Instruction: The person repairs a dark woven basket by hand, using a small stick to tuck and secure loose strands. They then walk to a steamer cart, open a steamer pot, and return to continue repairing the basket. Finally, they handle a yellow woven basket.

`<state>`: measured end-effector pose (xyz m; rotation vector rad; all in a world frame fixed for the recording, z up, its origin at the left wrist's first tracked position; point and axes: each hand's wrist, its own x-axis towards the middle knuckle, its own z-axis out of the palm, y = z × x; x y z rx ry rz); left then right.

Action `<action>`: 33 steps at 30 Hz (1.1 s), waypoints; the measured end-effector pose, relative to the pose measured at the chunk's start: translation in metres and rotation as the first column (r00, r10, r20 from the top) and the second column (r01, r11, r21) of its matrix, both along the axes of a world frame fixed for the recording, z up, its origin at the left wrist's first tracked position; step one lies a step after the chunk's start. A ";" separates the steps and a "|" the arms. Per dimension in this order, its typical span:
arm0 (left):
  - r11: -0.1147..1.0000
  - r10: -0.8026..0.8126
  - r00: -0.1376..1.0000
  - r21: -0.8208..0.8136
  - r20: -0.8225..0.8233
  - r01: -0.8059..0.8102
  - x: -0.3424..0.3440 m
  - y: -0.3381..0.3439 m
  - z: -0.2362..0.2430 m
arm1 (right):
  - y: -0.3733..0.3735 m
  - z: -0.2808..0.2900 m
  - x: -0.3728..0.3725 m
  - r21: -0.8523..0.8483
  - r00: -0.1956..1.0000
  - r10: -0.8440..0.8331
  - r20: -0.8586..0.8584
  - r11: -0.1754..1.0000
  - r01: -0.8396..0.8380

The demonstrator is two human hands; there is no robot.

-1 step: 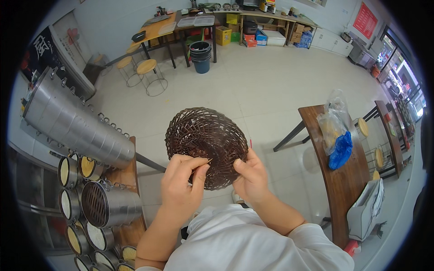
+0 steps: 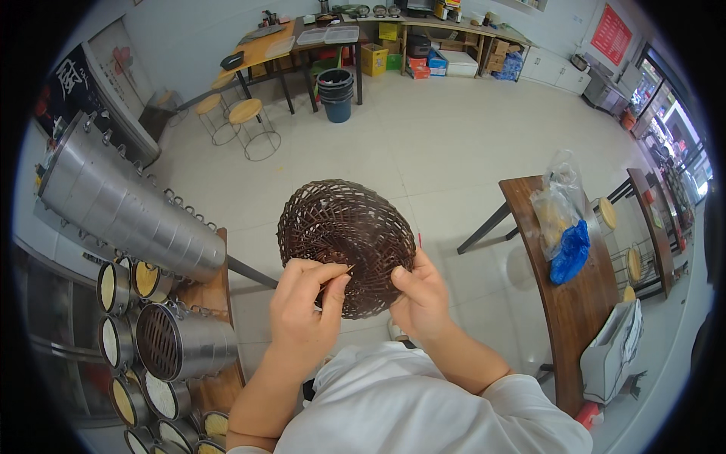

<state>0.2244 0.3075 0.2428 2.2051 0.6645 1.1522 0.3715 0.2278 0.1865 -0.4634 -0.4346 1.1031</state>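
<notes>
On my distant feed I see nothing changed, so the work stands level: the left hand pinches a thin strip (only its tip shows), the right hand's fingers clamping the woven basket's edge above the floor

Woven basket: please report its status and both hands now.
Left hand pinching thin piece in front of woven basket. Right hand gripping its edge. Basket tilted, held up. No obstruction visible.
</notes>
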 end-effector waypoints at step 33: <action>0.993 -0.064 0.998 0.098 0.029 0.060 0.003 -0.002 -0.006 | -0.009 -0.003 0.001 0.018 1.000 0.031 0.000 0.999 -0.031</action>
